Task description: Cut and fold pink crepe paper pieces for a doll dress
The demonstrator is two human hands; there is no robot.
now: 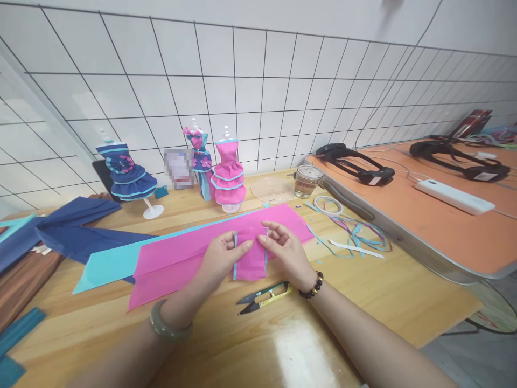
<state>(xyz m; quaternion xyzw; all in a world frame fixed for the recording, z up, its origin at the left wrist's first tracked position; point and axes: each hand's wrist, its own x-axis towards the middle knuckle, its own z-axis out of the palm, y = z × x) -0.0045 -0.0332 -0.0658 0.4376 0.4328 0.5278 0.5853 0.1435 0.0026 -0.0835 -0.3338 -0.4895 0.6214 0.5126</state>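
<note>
A small pink fabric piece [249,264] with light blue trim down both sides hangs between my hands. My left hand [224,256] pinches its upper left edge between thumb and fingers. The upper right edge is pinched by my right hand [286,250]. Behind and under them, long pink fabric strips [169,269] lie slantwise over a light blue strip [109,267]. Thread snips [264,298] with a yellow and green handle rest on the wooden table [226,345], just below the small piece.
Three doll dress stands, in blue [131,175], mixed colours [201,161] and pink [229,172], are at the back. A lidded glass [307,180], tape roll [328,206] and ribbon scraps [361,237] lie right. Dark blue fabric [84,226] is left; headsets [357,164] sit on an orange surface [428,231].
</note>
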